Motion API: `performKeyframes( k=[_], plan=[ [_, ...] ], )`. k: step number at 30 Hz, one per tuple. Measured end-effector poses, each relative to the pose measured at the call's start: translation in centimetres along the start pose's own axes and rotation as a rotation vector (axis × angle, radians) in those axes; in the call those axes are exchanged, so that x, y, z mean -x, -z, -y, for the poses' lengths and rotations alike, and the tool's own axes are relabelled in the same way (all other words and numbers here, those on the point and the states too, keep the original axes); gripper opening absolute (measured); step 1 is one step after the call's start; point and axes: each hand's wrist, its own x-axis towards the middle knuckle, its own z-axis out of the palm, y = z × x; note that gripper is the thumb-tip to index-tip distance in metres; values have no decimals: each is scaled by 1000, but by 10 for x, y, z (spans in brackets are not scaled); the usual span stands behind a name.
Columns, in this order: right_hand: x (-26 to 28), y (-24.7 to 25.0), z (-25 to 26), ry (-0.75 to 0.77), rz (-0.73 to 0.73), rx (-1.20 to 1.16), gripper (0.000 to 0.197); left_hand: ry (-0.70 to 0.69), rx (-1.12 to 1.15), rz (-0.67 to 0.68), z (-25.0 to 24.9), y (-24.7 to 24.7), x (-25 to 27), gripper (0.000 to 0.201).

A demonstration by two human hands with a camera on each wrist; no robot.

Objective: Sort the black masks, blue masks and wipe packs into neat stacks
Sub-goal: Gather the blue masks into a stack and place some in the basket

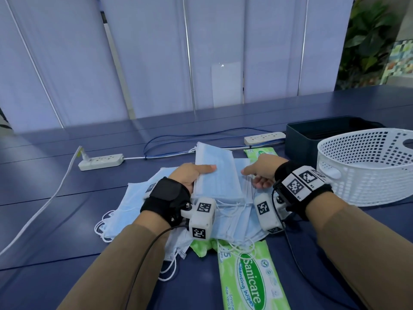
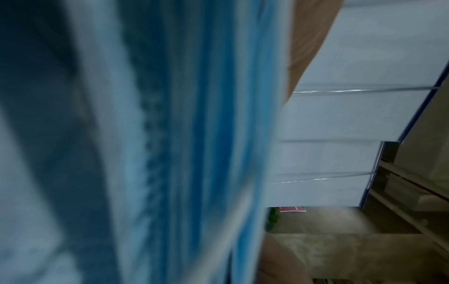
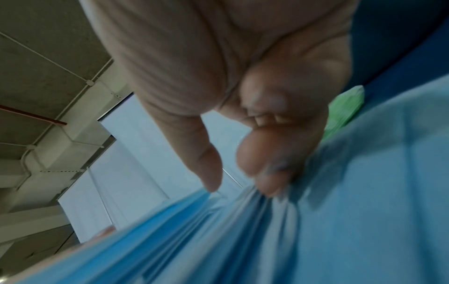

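My left hand grips a thick stack of blue masks, thumb on top, held tilted above the table; the stack's edges fill the left wrist view, blurred. Just right of it, my right hand points its thumb at the stack, and its curled fingertips bunch a blue mask lying below. More loose blue masks spread beneath both wrists. A green wipe pack lies near me, another behind my right hand, a third partly under masks. No black mask shows.
A white perforated basket and a dark box stand at the right. Two power strips with cables lie behind the pile. The blue table is bare at the left.
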Motion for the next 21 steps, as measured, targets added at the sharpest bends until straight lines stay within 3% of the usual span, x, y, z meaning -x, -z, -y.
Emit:
performKeyframes(
  k=[2, 5, 6, 9, 11, 15, 19, 21],
  plan=[
    [-2, 0, -1, 6, 1, -5, 29, -35, -25, -1, 2, -2, -1, 16],
    [-1, -1, 1, 23, 9, 24, 27, -87, -30, -25, 4, -4, -4, 45],
    [0, -2, 2, 27, 12, 39, 25, -103, -28, -22, 5, -5, -6, 46],
    [2, -6, 5, 61, 10, 119, 25, -133, -43, 31, 6, -7, -5, 24],
    [2, -8, 6, 108, -16, 109, 25, -130, -41, 53, 6, -9, 0, 24],
    [2, -2, 5, 222, -151, -167, 7, -171, 127, 41, -4, -5, 6, 38],
    [7, 3, 8, 290, -107, -451, 38, -326, 438, 116, -26, 1, 16, 32],
    [10, 3, 12, 311, -57, -507, 40, -369, 482, 177, -33, 0, 20, 37]
  ],
)
